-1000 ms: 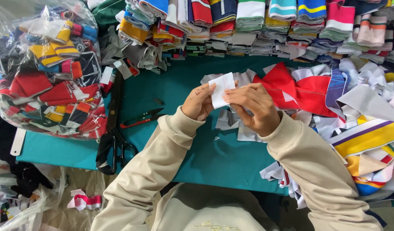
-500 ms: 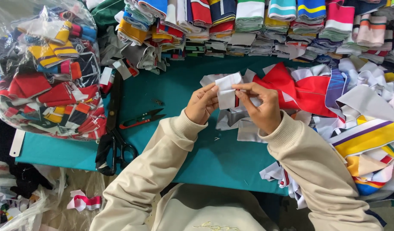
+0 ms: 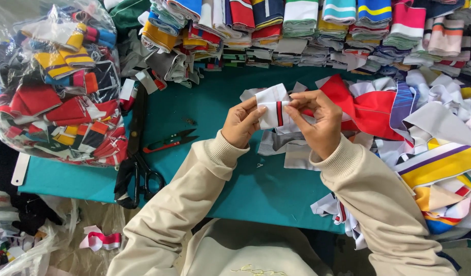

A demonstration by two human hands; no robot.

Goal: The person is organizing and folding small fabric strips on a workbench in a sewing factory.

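Over the teal table (image 3: 210, 153), both my hands hold up a small folded piece of white knit fabric with a dark and red stripe (image 3: 274, 110). My left hand (image 3: 242, 122) pinches its left edge with the fingertips. My right hand (image 3: 317, 120) grips its right side, thumb on the front. Under the hands lie more white and grey fabric pieces (image 3: 286, 148).
A clear plastic bag of coloured knit pieces (image 3: 56, 87) fills the left. Large black shears (image 3: 135, 168) and small red-handled snips (image 3: 169, 141) lie on the table. Stacks of folded striped collars (image 3: 296, 30) line the back. A loose heap of fabric (image 3: 419, 133) spreads on the right.
The white piece has been turned and folded, so its dark and red stripe now faces me. My hands stay in about the same place.
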